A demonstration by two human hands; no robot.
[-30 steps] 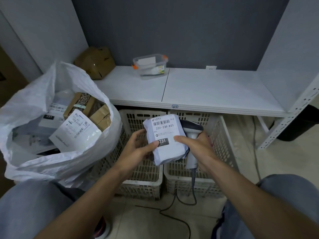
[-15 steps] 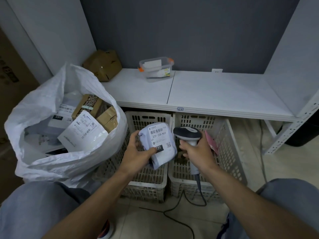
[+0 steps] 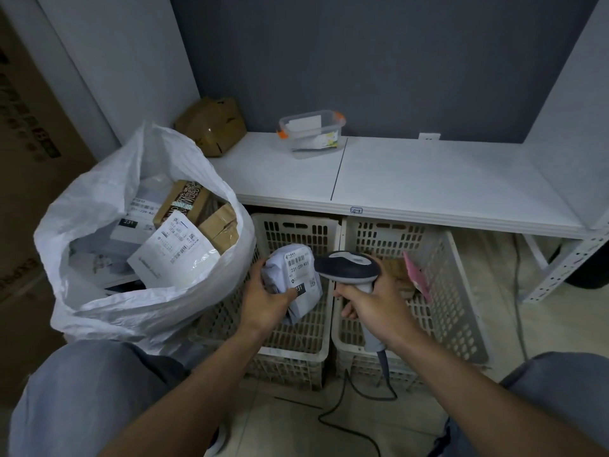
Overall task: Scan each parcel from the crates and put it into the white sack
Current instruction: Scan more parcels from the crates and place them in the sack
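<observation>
My left hand [image 3: 263,296] grips a small pale bagged parcel [image 3: 296,278] with a barcode label, held above the left crate [image 3: 296,331]. My right hand [image 3: 372,308] grips the handle of a dark-headed barcode scanner [image 3: 346,267], whose head sits just right of the parcel's label. The white sack [image 3: 108,225] stands open at the left, holding several boxes and labelled parcels. In the right crate [image 3: 445,291] lie a pink packet [image 3: 416,275] and a brownish parcel [image 3: 395,272].
A white shelf [image 3: 428,179] runs above the crates, carrying a clear plastic tub [image 3: 311,133] and a taped brown box [image 3: 212,125]. The scanner's cable [image 3: 346,400] trails over the floor between my knees. A large cardboard carton [image 3: 29,153] stands at far left.
My right hand let go of the parcel and swung the scanner round to its right side. My left hand carried the parcel lower and leftward, nearer the sack.
</observation>
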